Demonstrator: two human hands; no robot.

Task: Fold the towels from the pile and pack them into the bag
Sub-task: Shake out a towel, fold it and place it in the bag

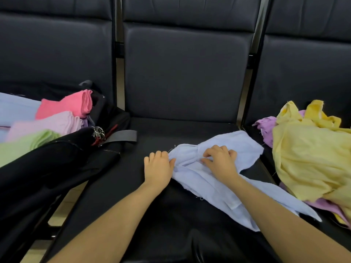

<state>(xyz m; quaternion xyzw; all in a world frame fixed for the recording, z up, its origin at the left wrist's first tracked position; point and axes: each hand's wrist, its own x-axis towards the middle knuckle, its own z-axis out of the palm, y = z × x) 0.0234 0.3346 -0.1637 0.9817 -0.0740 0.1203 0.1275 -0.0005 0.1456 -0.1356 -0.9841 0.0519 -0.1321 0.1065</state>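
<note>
A pale blue towel (214, 175) lies rumpled and unfolded on the middle seat (182, 133) of a row of dark padded chairs, its near end trailing toward the right. The left hand (157, 168) rests at the towel's left edge, thumb pressed against the cloth and fingers curled down onto the seat; whether its grip has actually closed on the fabric I cannot tell. The right hand (220, 160) sits on top of the towel with fingers bent, bunching the cloth beneath them. On the right seat a pile of towels (311, 156), yellow over purple, lies just beside the blue one. On the left seat an open black bag (62, 160) holds folded towels (57, 118) in pink, light pink, green and pale blue.
</note>
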